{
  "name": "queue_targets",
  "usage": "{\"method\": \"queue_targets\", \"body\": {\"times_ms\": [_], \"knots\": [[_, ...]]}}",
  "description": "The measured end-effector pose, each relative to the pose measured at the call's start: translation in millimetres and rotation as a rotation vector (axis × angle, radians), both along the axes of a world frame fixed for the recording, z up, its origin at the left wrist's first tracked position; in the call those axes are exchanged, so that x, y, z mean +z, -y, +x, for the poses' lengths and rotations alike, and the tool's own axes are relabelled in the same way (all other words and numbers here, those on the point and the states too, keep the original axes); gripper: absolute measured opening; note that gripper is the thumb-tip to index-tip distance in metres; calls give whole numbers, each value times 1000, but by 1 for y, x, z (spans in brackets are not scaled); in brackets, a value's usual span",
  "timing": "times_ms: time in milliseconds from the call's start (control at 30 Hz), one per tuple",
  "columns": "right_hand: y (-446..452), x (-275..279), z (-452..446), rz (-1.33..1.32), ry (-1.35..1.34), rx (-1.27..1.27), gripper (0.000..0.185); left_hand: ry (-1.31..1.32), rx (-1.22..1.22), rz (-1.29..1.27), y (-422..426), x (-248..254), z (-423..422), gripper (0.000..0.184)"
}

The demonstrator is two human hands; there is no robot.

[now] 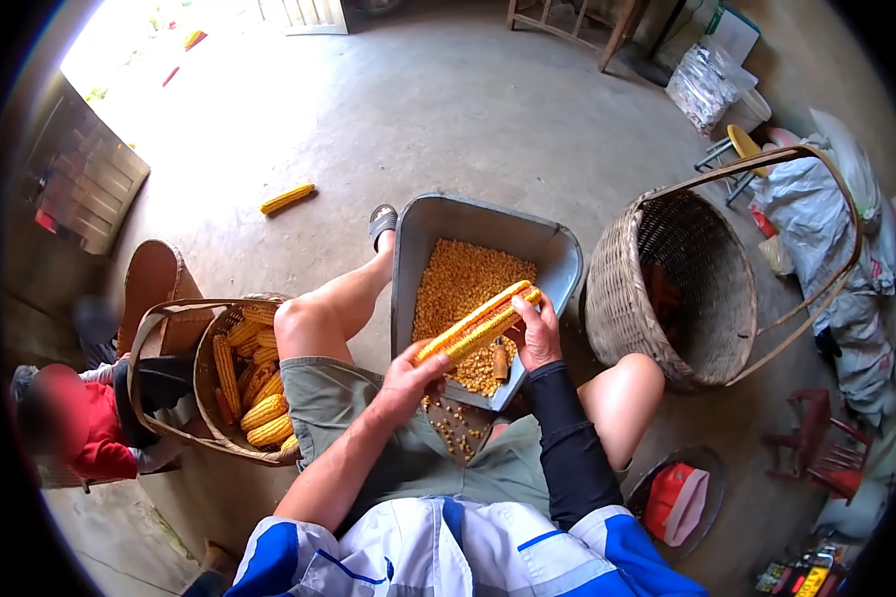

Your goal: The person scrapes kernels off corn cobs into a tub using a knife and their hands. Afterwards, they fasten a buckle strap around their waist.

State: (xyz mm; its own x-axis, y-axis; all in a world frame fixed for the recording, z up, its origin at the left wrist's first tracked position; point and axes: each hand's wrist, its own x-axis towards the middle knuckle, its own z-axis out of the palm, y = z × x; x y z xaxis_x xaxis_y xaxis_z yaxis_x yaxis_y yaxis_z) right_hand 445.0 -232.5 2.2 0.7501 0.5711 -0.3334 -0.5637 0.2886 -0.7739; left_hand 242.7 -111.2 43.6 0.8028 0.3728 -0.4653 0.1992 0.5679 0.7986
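Note:
My left hand [415,380] is closed round the lower left end of a long yellow corn cob [478,326], partly stripped of kernels along its length. The cob's upper right end is gripped by my right hand [538,333]. Below the cob is a grey metal tub [408,259] holding loose kernels [468,264]. A small wooden-handled tool [500,360] rests in the tub near its front edge. Whole cobs [266,409] fill a basket [206,383] beside my knee on the left.
A large wicker basket [617,298] with a tall handle stands at the right, with dark cobs inside. One cob [288,199] lies on the floor. A person in red [100,428] is at the left. Small red chairs [828,448] and sacks [816,209] are at the right.

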Motion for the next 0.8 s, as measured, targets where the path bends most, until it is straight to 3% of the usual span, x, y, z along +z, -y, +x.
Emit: {"method": "queue_targets", "body": {"times_ms": [133,200,333,400,467,600,700,800], "knots": [[4,25,1,72,-38,212,41,171,315,-132,-26,5,6,33],[3,32,-8,40,-59,359,40,169,437,-24,-38,10,16,20],[-13,29,-47,86,29,532,42,167,334,344,-30,12,34,31],[-24,56,-72,58,-9,496,40,244,338,403,-11,-9,42,36],[-25,51,-81,88,31,486,41,85,158,164,-5,17,28,40],[-23,65,-85,70,128,633,43,100,221,184,-13,43,19,46],[-25,53,-92,41,191,698,33,183,314,247,-31,70,4,53],[-30,35,-92,-139,349,790,32,186,330,360,-60,103,-32,54]]}}
